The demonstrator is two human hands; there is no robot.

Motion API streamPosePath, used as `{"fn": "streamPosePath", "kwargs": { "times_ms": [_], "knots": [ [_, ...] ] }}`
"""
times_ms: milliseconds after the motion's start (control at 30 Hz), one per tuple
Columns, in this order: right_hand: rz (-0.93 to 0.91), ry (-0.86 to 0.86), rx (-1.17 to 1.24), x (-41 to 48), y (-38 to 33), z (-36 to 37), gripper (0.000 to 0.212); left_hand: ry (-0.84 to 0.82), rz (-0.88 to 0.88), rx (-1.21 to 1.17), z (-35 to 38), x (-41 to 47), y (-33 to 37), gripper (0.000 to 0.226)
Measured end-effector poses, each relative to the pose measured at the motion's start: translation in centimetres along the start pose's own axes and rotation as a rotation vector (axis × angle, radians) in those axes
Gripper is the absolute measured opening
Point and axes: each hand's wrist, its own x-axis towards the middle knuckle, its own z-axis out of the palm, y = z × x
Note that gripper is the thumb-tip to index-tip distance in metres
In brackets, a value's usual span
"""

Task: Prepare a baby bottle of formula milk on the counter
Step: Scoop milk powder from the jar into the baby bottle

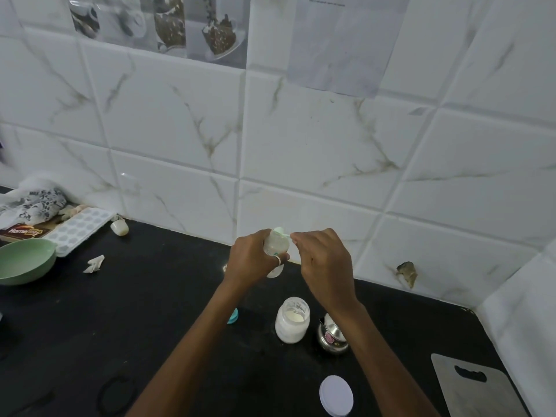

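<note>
Here the left hand (251, 260) is wrapped around a small translucent baby bottle (274, 246), fingers closed about its body, holding it up above the black counter (156, 311) close to the back edge where the tiled wall begins. The right hand (326, 260) pinches a pale scoop (282, 233) between thumb and fingertips, its bowl sitting at the bottle's open mouth. A ring shows on one left finger.

Below the hands, toward the middle of the counter, an open glass jar (292, 320) of white powder stands just beside a small steel pot (332, 337), partly hidden by the right forearm. A white round lid (336, 395) lies nearer the front edge, and a teal cap (233, 316) peeks out beside the left forearm. A grey cutting board (478, 389) lies at the right front corner.

At the left end sit a green bowl (25, 260), a white ice tray (81, 230), and a brown box (22, 231) reading "Home Lite". The writing on the paper taped on the wall is too small to read.
</note>
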Motion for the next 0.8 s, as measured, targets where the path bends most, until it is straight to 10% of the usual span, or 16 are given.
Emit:
{"fn": "streamPosePath", "kwargs": {
  "times_ms": [567, 800],
  "knots": [
    [-0.300, 0.064, -0.142, -0.85, 0.12, -0.18, 0.051, -0.021, -0.029, -0.013, 0.30, 0.02, 0.02, 0.057],
    [0.422, 0.107, 0.324, -0.43, -0.38, -0.20, 0.014, -0.035, -0.006, -0.008, 0.47, -0.33, -0.43, 0.059]
  ]
}}
